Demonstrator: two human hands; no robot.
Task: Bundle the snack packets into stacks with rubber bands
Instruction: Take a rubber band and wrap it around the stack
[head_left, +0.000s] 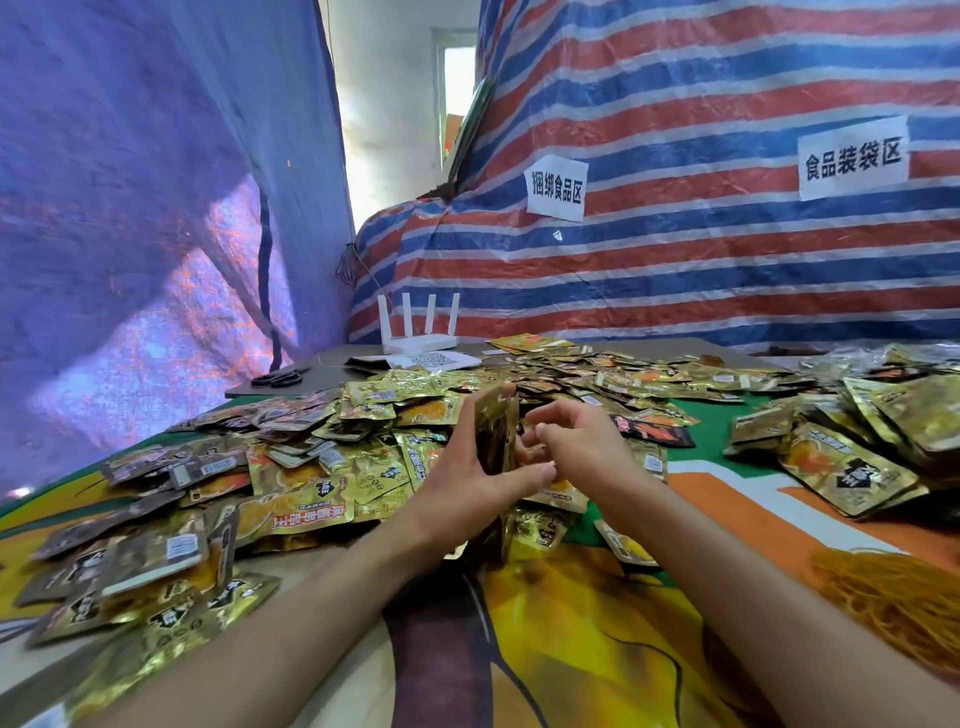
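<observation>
Striped tarpaulin (675, 270) hangs behind a table spread with a bright printed cloth (597, 613). From the head view, the left hand (467, 486) grips an upright stack of snack packets (493, 431) at the middle, thumb and fingers wrapped round it. Just right of the stack, the right hand (584, 447) curls its fingers against the stack's edge; I cannot tell whether it pinches anything. Loose packets (332, 467) lie heaped left, behind and right of the stack. Orange rubber bands (893, 608) are piled well right of the stack. A white router (418, 335) and black scissors (280, 376) sit beyond the stack, leftward.
</observation>
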